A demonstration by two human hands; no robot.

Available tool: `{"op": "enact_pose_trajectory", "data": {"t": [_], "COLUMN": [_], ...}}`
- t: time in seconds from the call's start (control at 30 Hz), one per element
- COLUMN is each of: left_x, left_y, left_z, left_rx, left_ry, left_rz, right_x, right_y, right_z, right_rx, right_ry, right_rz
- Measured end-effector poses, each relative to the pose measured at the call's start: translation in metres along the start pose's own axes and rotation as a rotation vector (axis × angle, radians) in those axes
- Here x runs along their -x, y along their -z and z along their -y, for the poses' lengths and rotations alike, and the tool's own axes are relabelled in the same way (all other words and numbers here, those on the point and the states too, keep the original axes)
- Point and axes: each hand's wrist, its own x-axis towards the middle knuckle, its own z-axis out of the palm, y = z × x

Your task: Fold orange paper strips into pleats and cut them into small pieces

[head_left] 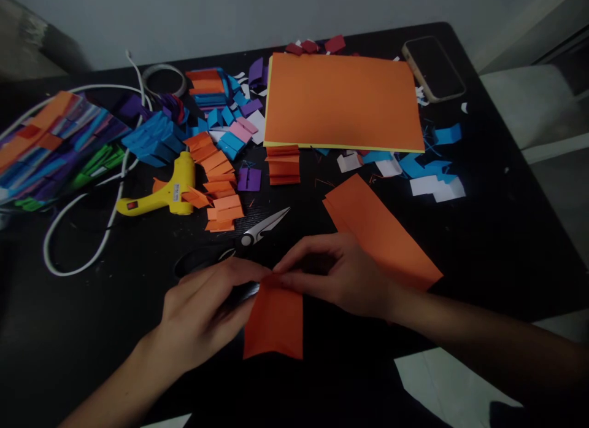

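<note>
Between my two hands is a small piece of orange paper (276, 323), pinched along its top edge and hanging down over the near side of the table. My left hand (207, 308) grips its upper left corner, fingers pressed together. From the other side, my right hand (340, 271) pinches the same edge with thumb and forefinger. A pair of scissors (269, 225) lies just beyond my left hand, blades pointing up and right, part of the black handle covered by that hand. Orange paper strips (377, 225) lie partly beneath my right hand and forearm.
A stack of orange sheets (345, 99) lies at the back, a phone (435, 69) beside it. Left are a yellow glue gun (177, 185), a white cable (76, 271), a tape roll (181, 84) and a colourful folded-paper bundle (59, 139). Folded orange pieces (221, 188) and paper scraps surround them.
</note>
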Motion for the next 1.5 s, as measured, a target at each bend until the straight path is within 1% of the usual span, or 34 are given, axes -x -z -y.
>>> {"op": "enact_pose_trajectory", "data": {"t": [0.17,0.43,0.53,0.63,0.73,1.03,1.23,1.5], "left_x": [0.001,-0.003,-0.007,-0.011,-0.012,-0.013,-0.012,-0.011], "left_y": [-0.001,-0.001,0.001,0.005,0.008,0.011,0.010,0.010], "left_z": [0.001,-0.003,-0.006,-0.007,-0.005,0.000,0.002,0.003], "left_rx": [0.010,-0.002,0.026,0.065,0.098,0.093,0.089,0.082], "left_ry": [0.014,-0.019,-0.009,-0.013,-0.017,-0.021,-0.041,-0.033], "left_rz": [-0.018,-0.032,-0.006,0.059,0.117,0.246,0.270,0.301], "right_x": [0.001,-0.001,-0.002,-0.002,-0.002,-0.003,-0.003,-0.003], "right_y": [0.000,0.001,0.002,0.003,0.004,0.002,0.002,0.003], "right_z": [0.001,0.000,0.000,0.000,0.000,0.001,0.000,-0.001], "right_rx": [0.049,0.094,0.115,0.147,0.163,0.074,-0.067,-0.073], "right_ry": [0.024,0.057,0.080,0.098,0.078,0.031,-0.048,-0.083], "right_rz": [-0.013,0.001,0.008,0.003,0.008,0.068,0.126,0.135]}}
